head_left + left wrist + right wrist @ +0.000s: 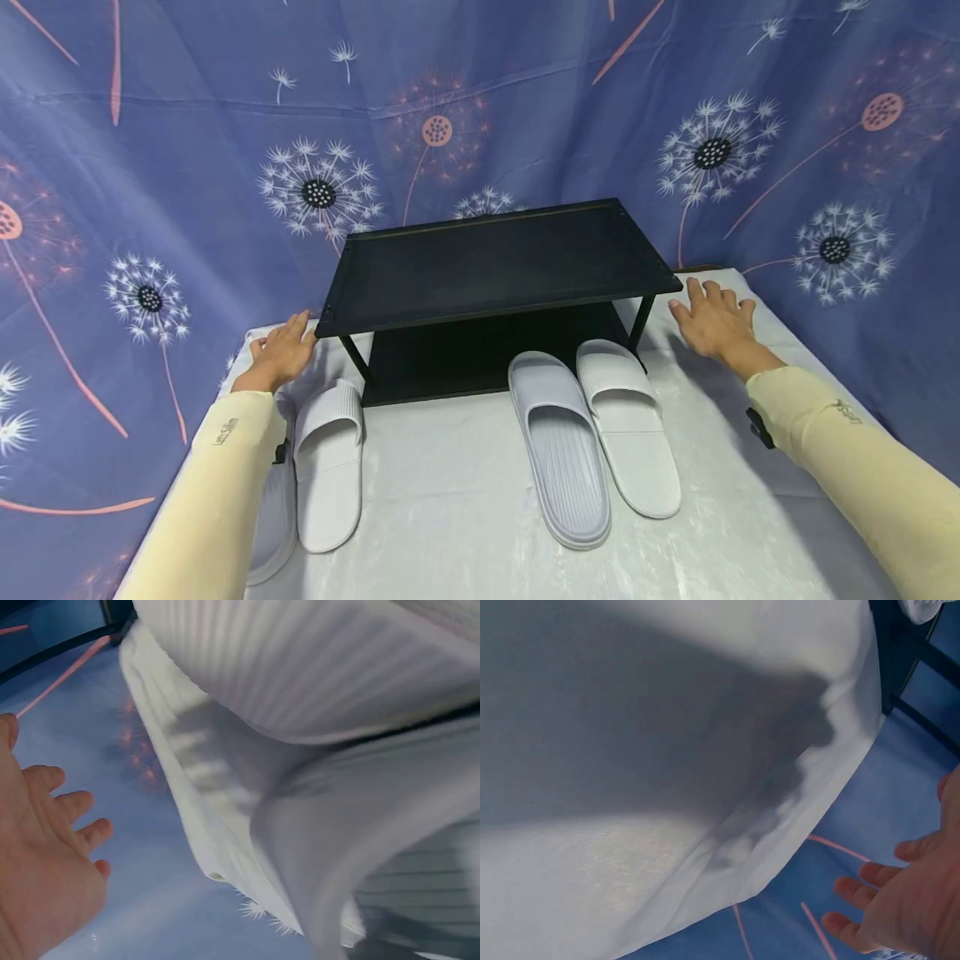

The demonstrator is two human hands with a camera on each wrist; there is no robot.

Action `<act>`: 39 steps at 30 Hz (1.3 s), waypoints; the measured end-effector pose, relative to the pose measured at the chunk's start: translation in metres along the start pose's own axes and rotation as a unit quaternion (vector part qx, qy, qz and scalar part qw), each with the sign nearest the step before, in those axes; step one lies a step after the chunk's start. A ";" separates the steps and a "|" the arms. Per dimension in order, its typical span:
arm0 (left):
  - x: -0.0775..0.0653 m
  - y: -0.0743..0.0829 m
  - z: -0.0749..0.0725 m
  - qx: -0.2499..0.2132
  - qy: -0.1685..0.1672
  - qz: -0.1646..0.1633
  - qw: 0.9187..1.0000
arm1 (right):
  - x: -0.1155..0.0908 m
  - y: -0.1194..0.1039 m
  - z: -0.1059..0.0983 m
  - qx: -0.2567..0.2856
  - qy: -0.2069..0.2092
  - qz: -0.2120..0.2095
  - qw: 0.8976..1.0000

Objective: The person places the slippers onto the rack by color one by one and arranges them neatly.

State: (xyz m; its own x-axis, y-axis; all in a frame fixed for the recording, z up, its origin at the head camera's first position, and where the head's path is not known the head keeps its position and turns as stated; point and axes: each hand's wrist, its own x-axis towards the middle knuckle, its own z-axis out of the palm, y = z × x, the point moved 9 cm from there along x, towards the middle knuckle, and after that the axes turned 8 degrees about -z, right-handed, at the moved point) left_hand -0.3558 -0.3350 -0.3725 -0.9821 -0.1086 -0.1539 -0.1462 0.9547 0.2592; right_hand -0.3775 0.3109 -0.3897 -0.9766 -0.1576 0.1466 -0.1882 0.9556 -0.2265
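A black two-tier shoe rack (pixel 498 265) stands near the back of the white-covered surface. My left hand (pixel 283 354) is beside its left front corner, with the fingers loosely bent and holding nothing; in the left wrist view the left palm (pixel 52 862) shows. Off the rack's right end hovers my right hand (pixel 714 321), fingers spread and nothing in them. Below the left hand lie a white slipper (pixel 330 467) and a grey slipper (pixel 273 517), the latter partly hidden by the sleeve. Another grey slipper (pixel 566 467) and white slipper (pixel 633 442) lie side by side, toes at the rack's lower shelf.
The white cloth (pixel 442 492) covers the surface under the rack and slippers. Behind and along both sides hangs a blue dandelion-print curtain (pixel 525 100), close behind the rack. The cloth's right edge (pixel 780 862) runs near the right hand.
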 end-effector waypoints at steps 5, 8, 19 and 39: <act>0.000 0.005 -0.002 -0.056 0.005 0.003 0.998 | -0.007 -0.006 -0.002 0.001 0.016 0.005 1.000; -0.001 0.009 -0.002 -0.097 -0.004 0.000 0.995 | -0.009 -0.009 -0.004 0.005 0.025 0.012 1.000; -0.005 0.015 -0.008 -0.233 -0.032 -0.013 0.972 | -0.015 -0.026 -0.011 0.018 0.044 0.034 0.998; -0.021 0.038 -0.003 -0.399 -0.077 0.037 0.913 | -0.032 -0.043 -0.011 0.033 0.050 0.044 0.997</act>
State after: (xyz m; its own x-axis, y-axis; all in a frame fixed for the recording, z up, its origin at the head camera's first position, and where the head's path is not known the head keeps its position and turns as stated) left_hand -0.3411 -0.2969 -0.3565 -0.9737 0.0471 -0.2230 -0.1792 0.4463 0.8768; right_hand -0.3373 0.2774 -0.3738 -0.9747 -0.0456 0.2186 -0.1125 0.9458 -0.3046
